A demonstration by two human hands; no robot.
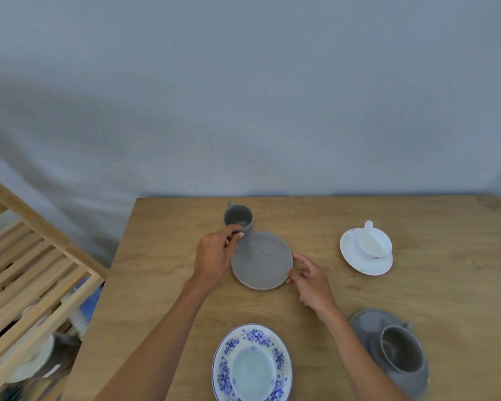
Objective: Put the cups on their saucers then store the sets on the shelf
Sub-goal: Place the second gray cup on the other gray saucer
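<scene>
Two hands' fingers gripping: left (214,256) on grey cup (239,218) rim, right (310,282) on empty saucer (261,260) edge

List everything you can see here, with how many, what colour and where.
Table: one, light wood, fills the lower right.
Grey cups: two; one at the far middle in the left hand's grip, beside its saucer; one on a saucer, near right.
Grey saucers: two; one bare at the centre; one under the near-right cup.
White cup: one, on its saucer, far right.
White saucer: one, far right.
Pale blue cup: one, on the floral saucer, near middle.
Blue-and-white floral saucer: one, near middle.
Shelf: one, light wooden slats, left of the table; blurred dishes below.
Wall: grey, behind.
Left hand: grips the far grey cup.
Right hand: fingers at the centre saucer's right rim.
</scene>
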